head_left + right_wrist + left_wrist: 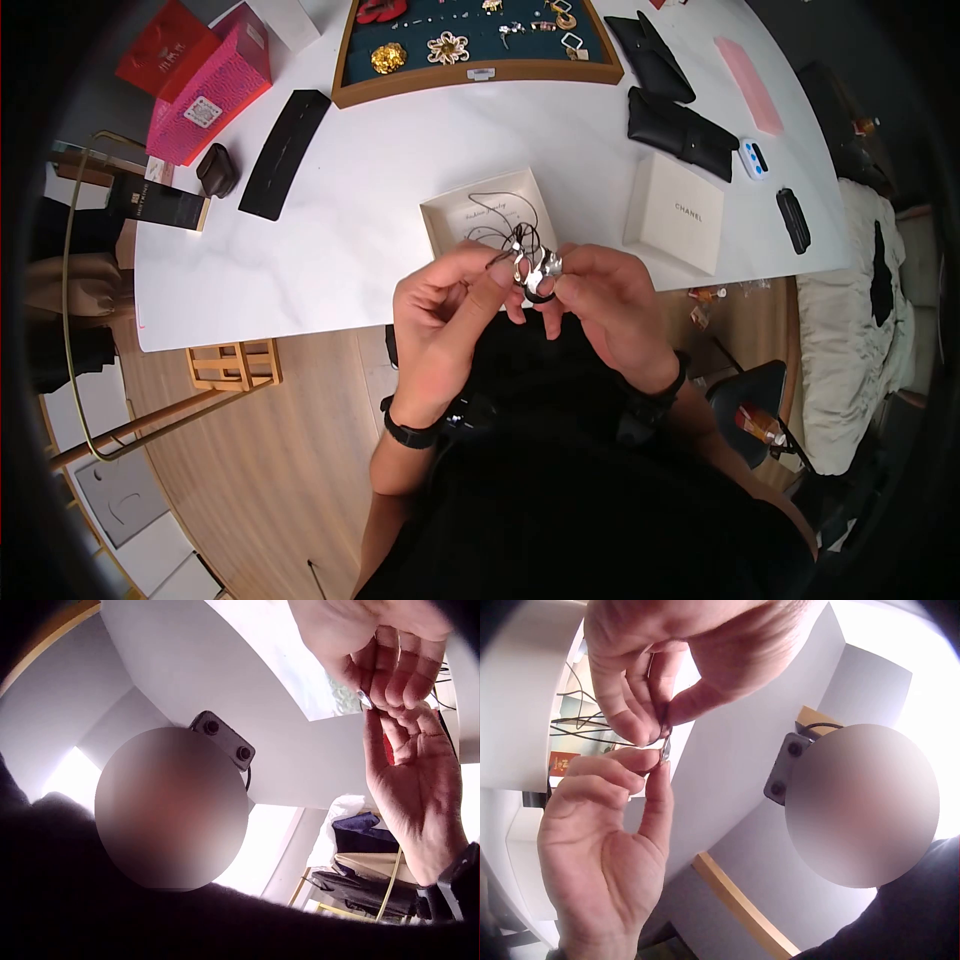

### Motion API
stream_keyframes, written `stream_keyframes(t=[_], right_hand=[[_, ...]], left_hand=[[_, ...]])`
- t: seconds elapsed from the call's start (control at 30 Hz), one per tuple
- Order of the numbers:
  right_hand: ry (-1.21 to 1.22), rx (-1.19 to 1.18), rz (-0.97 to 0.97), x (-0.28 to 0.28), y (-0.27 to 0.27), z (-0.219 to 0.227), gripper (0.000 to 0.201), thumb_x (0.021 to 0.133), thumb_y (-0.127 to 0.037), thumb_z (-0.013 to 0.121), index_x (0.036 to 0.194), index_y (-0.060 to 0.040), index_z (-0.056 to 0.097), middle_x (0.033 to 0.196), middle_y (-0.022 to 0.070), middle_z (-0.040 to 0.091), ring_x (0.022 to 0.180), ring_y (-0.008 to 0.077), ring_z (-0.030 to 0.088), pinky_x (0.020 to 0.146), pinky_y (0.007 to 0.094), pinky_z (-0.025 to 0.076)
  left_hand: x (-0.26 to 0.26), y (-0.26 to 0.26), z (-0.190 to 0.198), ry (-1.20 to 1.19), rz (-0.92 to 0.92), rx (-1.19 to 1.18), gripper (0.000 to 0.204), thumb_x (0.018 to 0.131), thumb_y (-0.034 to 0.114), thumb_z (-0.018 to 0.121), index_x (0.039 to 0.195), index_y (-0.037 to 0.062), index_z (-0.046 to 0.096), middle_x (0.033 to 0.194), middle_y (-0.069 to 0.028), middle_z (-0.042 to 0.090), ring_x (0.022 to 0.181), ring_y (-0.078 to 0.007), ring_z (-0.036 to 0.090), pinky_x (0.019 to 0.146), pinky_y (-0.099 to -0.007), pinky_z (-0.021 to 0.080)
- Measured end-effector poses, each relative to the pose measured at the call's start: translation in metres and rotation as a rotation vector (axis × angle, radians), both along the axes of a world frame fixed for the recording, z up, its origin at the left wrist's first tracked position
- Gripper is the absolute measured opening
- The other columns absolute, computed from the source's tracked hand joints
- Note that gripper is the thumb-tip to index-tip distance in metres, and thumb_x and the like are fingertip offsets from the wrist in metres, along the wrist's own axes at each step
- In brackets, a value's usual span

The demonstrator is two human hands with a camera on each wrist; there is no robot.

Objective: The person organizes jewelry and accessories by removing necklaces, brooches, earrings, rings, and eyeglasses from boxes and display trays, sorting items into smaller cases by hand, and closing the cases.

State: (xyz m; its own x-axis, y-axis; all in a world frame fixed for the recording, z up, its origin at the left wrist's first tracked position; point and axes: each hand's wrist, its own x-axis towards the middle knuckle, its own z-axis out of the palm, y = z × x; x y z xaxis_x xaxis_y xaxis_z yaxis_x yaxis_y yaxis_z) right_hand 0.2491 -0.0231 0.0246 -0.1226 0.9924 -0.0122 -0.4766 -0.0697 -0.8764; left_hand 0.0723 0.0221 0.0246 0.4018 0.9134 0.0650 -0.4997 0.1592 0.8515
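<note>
In the head view, both hands meet over the near part of an open white box. My left hand [440, 315] pinches the black cord of a necklace close to its silver pendant [545, 272]. The right hand [617, 310] pinches the pendant between thumb and fingers; seen from the left wrist, the pendant's metal edge [666, 750] shows at those fingertips. Loops of thin black cord [537, 207] hang over the white box [432, 225], which has printed lettering inside. To the right lies a white square box part [690, 225] marked CHANEL.
A wooden jewelry tray [420, 90] with brooches stands at the back. Black pouches [680, 130], a pink strip [748, 85] and a small white device [753, 158] lie right. On the left are a black strip [285, 155], a dark case [216, 170] and a pink bag [215, 85].
</note>
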Motion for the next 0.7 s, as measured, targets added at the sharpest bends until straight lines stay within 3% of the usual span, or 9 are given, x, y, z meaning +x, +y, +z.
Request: stream_keyframes(t=[0.1,0.13,0.2,0.23,0.3,0.37,0.43,0.6,0.7], right_hand=[[0.015,0.026,-0.038,0.002,0.002,-0.004,0.012,0.096,-0.007,0.064,0.103,0.0030,0.066,0.096,0.0080,0.068,0.074,0.0124,0.062,0.067,0.0264,0.053],[0.014,0.035,-0.038,0.000,0.003,-0.005,0.012,0.096,-0.007,0.064,0.103,0.0030,0.066,0.096,0.0080,0.068,0.074,0.0124,0.062,0.067,0.0264,0.053],[-0.317,0.217,-0.293,-0.001,0.004,-0.005,0.010,0.091,0.000,0.068,0.100,0.0015,0.067,0.100,0.0110,0.069,0.079,0.0147,0.066,0.071,0.0275,0.055],[-0.322,0.221,-0.292,0.000,0.006,-0.001,0.010,0.091,0.000,0.068,0.100,0.0015,0.067,0.100,0.0110,0.069,0.079,0.0147,0.066,0.071,0.0275,0.055],[-0.799,0.505,-0.398,0.003,0.009,0.010,0.014,0.085,0.003,0.071,0.098,-0.0006,0.069,0.106,0.0144,0.069,0.084,0.0166,0.070,0.072,0.0276,0.057],[-0.919,0.543,-0.394,0.001,0.010,0.013,0.016,0.081,0.002,0.075,0.095,-0.0023,0.069,0.111,0.0135,0.069,0.084,0.0193,0.071,0.070,0.0285,0.057],[-1.091,0.697,-0.451,-0.006,0.012,0.008,0.020,0.077,0.000,0.078,0.094,-0.0046,0.070,0.113,0.0100,0.069,0.082,0.0220,0.071,0.069,0.0298,0.057],[-1.201,0.828,-0.431,-0.003,0.015,0.002,0.024,0.074,-0.003,0.081,0.096,-0.0078,0.071,0.109,0.0078,0.068,0.081,0.0226,0.070,0.068,0.0300,0.058],[-0.954,0.767,-0.436,-0.005,0.013,0.004,0.027,0.074,-0.002,0.082,0.098,-0.0074,0.070,0.104,0.0088,0.067,0.081,0.0202,0.069,0.067,0.0284,0.058]], left_hand=[[0.005,-0.002,0.006,0.014,0.026,0.001,0.010,0.095,-0.002,0.062,0.102,-0.0060,0.069,0.093,-0.0084,0.066,0.076,-0.0121,0.061,0.067,-0.0252,0.051],[0.009,-0.002,0.012,0.065,0.146,-0.005,0.010,0.093,-0.005,0.064,0.101,-0.0056,0.069,0.093,-0.0076,0.065,0.076,-0.0109,0.060,0.067,-0.0245,0.050],[0.010,-0.003,0.009,0.180,0.333,0.071,0.013,0.089,-0.008,0.068,0.101,-0.0045,0.069,0.095,-0.0064,0.064,0.079,-0.0083,0.060,0.069,-0.0228,0.051],[0.007,-0.003,0.008,0.174,0.334,0.074,0.013,0.089,-0.008,0.068,0.101,-0.0045,0.069,0.095,-0.0064,0.064,0.079,-0.0083,0.060,0.069,-0.0228,0.051],[0.001,-0.005,0.007,0.241,0.145,0.161,0.016,0.090,-0.006,0.068,0.106,-0.0047,0.068,0.096,-0.0072,0.066,0.081,-0.0082,0.063,0.072,-0.0223,0.053],[0.002,-0.009,0.010,0.217,0.033,0.072,0.023,0.090,-0.003,0.069,0.113,-0.0060,0.067,0.101,-0.0098,0.069,0.087,-0.0106,0.066,0.077,-0.0243,0.057],[0.013,-0.011,0.011,0.200,0.124,0.078,0.021,0.091,-0.003,0.068,0.112,-0.0064,0.067,0.100,-0.0096,0.070,0.091,-0.0120,0.067,0.080,-0.0254,0.057],[0.010,-0.008,-0.003,0.124,0.139,0.098,0.016,0.095,-0.001,0.064,0.110,-0.0067,0.067,0.107,-0.0121,0.071,0.096,-0.0137,0.067,0.083,-0.0265,0.057],[0.006,-0.005,-0.001,0.111,0.066,0.078,0.018,0.099,0.002,0.060,0.113,-0.0072,0.065,0.110,-0.0142,0.071,0.097,-0.0147,0.068,0.085,-0.0277,0.058]])
